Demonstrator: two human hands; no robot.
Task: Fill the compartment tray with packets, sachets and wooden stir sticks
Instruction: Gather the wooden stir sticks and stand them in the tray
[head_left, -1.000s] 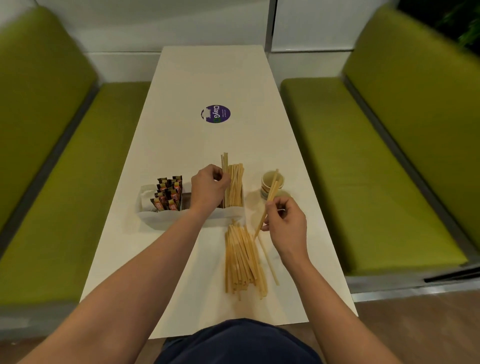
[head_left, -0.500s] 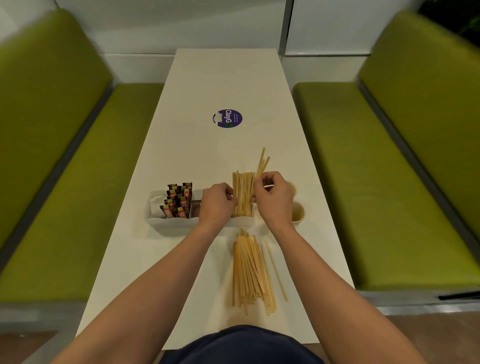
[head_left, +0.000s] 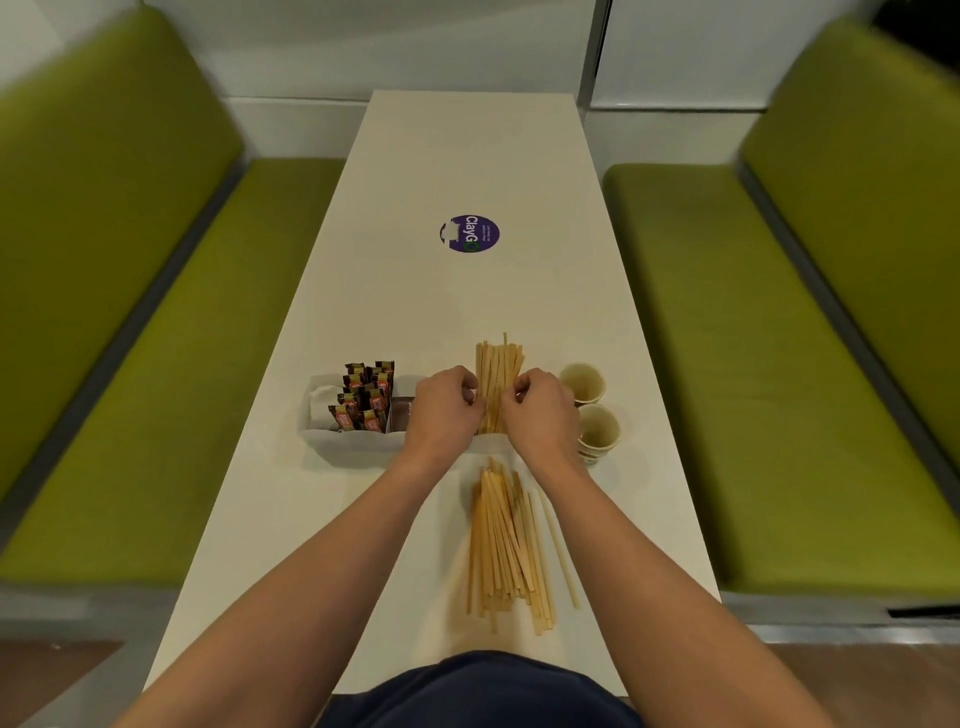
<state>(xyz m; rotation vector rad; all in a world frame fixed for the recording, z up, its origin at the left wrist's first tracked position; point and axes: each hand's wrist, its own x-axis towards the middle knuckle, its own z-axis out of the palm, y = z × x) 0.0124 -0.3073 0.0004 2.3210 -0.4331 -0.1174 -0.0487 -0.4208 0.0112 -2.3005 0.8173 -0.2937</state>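
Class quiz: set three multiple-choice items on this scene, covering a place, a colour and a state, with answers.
1. The two beige paper cups stand: A left of the white compartment tray; B right of it; C on a bench.
2. The round table sticker is: A red; B purple; C yellow.
3. The wooden stir sticks in the tray are: A upright; B flat; C snapped.
Answers: B, the cups sit past the tray's right end; B, its disc is purple; A, they stand on end.
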